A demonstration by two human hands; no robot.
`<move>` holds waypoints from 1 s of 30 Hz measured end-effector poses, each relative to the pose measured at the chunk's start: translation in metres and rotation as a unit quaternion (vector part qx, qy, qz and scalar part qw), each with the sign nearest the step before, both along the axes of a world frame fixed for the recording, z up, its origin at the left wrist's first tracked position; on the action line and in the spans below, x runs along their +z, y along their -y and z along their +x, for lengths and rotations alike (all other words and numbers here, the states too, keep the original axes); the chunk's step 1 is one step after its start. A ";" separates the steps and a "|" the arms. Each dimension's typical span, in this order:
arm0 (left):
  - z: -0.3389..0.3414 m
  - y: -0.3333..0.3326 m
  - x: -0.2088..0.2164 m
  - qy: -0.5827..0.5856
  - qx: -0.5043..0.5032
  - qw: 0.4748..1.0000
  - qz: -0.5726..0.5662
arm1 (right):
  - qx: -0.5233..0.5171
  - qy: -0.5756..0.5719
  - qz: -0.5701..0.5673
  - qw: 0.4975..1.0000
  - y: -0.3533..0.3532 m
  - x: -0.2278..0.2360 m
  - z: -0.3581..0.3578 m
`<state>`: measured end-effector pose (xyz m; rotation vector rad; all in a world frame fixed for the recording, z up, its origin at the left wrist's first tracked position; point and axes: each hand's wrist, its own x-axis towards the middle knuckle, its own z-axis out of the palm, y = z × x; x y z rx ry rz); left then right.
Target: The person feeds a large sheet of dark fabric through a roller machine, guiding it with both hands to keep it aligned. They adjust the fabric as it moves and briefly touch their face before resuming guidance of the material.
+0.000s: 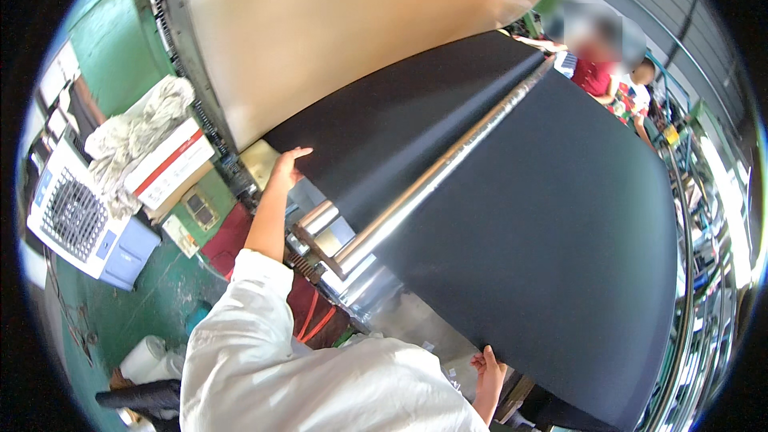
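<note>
A wide black sheet (pixel 552 216) of smooth material runs over a long metal roller (pixel 448 164) and up to a big tan drum (pixel 352 24). My left hand (pixel 290 166) grips the sheet's near left edge, close to where it meets the drum, with a finger lying over the top. Lower down, on the other side of the roller, my right hand (pixel 488 366) pinches the sheet's near edge, thumb above and curled fingers partly under it. A shorter metal roller end (pixel 318 218) sits below my left forearm.
At left, a carton (pixel 172 164) with crumpled cloth (pixel 140 128) stands by a white-and-blue air cooler (pixel 88 212). A chain (pixel 212 124) runs along the machine's side. Red hoses (pixel 320 324) lie beneath the rollers. Across the sheet are a person in red (pixel 592 72) and another person (pixel 638 96).
</note>
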<state>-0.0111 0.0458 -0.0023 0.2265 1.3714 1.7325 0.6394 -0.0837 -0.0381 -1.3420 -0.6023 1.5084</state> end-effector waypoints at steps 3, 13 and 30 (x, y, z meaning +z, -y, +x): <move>-0.022 0.008 -0.012 -0.017 0.079 0.996 -0.024 | -0.047 0.029 0.022 0.998 -0.007 -0.007 0.004; 0.009 0.008 0.011 -0.055 0.050 0.996 -0.047 | -0.135 0.009 0.041 0.990 -0.015 -0.018 0.040; -0.002 0.014 0.011 0.011 -0.087 0.992 0.088 | -0.133 -0.035 0.037 0.990 -0.023 0.010 0.002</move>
